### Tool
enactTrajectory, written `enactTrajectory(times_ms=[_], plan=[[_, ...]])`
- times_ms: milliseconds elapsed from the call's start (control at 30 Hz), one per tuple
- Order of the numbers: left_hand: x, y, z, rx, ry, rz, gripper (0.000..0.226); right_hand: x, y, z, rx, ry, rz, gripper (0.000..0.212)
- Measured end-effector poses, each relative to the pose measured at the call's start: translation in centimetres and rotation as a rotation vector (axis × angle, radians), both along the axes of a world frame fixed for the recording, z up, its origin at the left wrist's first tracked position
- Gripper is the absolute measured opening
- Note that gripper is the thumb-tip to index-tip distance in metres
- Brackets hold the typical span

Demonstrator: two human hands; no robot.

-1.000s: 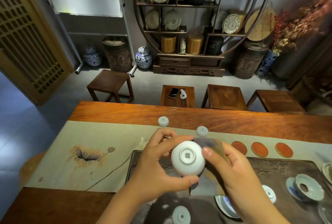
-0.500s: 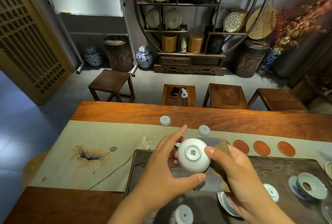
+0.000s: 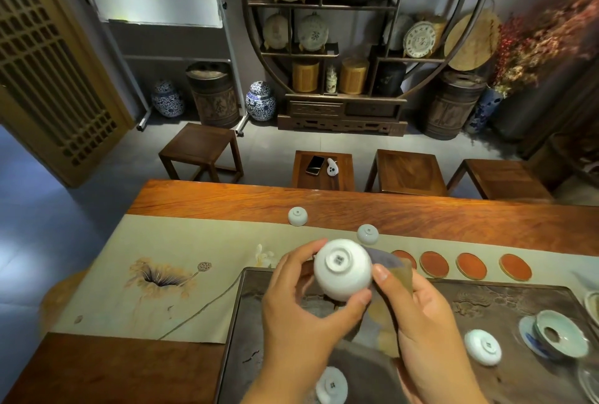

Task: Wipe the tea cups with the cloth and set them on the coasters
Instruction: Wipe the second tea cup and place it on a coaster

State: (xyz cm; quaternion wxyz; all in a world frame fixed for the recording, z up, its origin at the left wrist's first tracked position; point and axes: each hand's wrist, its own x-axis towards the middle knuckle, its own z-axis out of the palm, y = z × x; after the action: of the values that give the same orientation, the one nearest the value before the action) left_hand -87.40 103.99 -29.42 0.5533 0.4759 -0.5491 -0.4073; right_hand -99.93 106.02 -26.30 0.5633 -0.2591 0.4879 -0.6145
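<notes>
A white tea cup point(image 3: 343, 269) is held bottom-up above the dark tea tray point(image 3: 505, 303), its marked foot facing me. My left hand point(image 3: 299, 313) grips it with thumb and fingers. My right hand point(image 3: 428, 326) holds a grey-brown cloth point(image 3: 387, 277) against the cup's right side. Several round red coasters point(image 3: 471, 266) lie in a row on the runner behind the tray; the leftmost is partly hidden by the cloth. Two upturned cups point(image 3: 297, 216) point(image 3: 367, 234) sit further back on the table. Two more upturned cups point(image 3: 483, 347) point(image 3: 331, 386) rest on the tray.
A beige runner point(image 3: 168, 274) with a lotus print covers the wooden table point(image 3: 421, 215). A gaiwan on a saucer point(image 3: 559, 334) stands on the tray's right. Stools point(image 3: 406, 172) line the far side; one carries a phone point(image 3: 315, 165).
Both hands have lifted the cup slightly up and right. My left fingers have shifted around it as it turns against the cloth.
</notes>
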Motion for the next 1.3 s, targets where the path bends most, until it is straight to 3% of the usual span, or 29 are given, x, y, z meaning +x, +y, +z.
enactTrajectory(times_ms=[133, 300, 533, 667, 767, 1033, 1200, 1300], plan=[[2.1, -1.4, 0.8, -0.005, 0.044, -0.156, 0.058, -1.0, 0.0, 0.5, -0.138, 0.265, -0.041, 0.023], [2.8, -1.6, 0.9, 0.017, -0.040, -0.292, 0.060, -1.1, 0.1, 0.7, -0.321, 0.653, 0.030, 0.031], [2.7, -2.0, 0.6, 0.024, -0.105, -0.220, 0.063, -1.3, 0.5, 0.4, -0.439, 0.910, 0.030, 0.057], [2.9, -2.5, 0.1, 0.067, -0.086, -0.137, 0.057, -0.6, 1.2, 0.7, -0.646, 1.177, 0.020, 0.042], [3.3, -2.4, 0.2, 0.048, -0.165, -0.165, 0.060, -0.7, 0.9, 0.9, -0.605, 1.179, 0.051, 0.044], [3.6, -1.8, 0.4, -0.026, -0.364, -0.221, 0.068, -1.4, -1.1, 1.9, -0.383, 0.890, 0.243, 0.043], [3.4, -1.9, 0.5, 0.014, -0.332, -0.211, 0.066, -0.5, -0.5, 1.9, -0.668, 1.260, 0.300, 0.043], [3.7, -1.9, 0.4, 0.005, -0.328, -0.195, 0.065, -1.0, 0.3, 1.6, -0.765, 1.315, 0.370, 0.044]])
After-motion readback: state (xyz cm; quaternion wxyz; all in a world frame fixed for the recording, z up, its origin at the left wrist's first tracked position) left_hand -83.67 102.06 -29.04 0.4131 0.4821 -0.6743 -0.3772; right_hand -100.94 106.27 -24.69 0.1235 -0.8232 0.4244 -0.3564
